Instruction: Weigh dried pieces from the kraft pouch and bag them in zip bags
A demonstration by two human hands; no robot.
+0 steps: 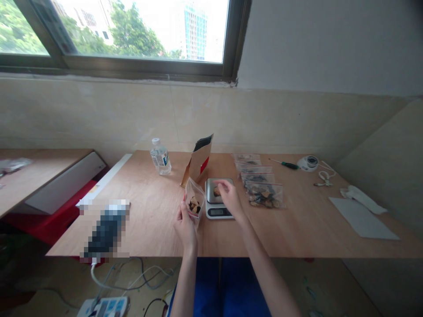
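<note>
Hands first: the left hand (185, 224) pinches a small clear bag, its fingers closed on the side of it; the right hand (231, 198) reaches over the scale, its fingers bent, but I cannot tell if they pinch anything. Both are over the wooden table (148, 229), which is the biggest thing here; on the right side of it lies a row of full clear bags (267, 193), one partly over the next. Behind the small bag stands a brown paper bag (201, 160), with its dark top open; the silver and white scale (209, 215) sits between the small bag and the row. The small clear bag (190, 191) is tipped toward the scale, with its mouth open; tan and dark dry bits (194, 205) are inside it. Smallest is one brown bit (216, 192) on the metal plate, right by the right fingertips; I cannot tell if they touch it.

To do this well, I think the left hand should hold the bag snug but not squash it, so the bits do not crack or spill; the right fingers should be soft and slow, and should not lean on the plate, because a push could change the number.
</note>
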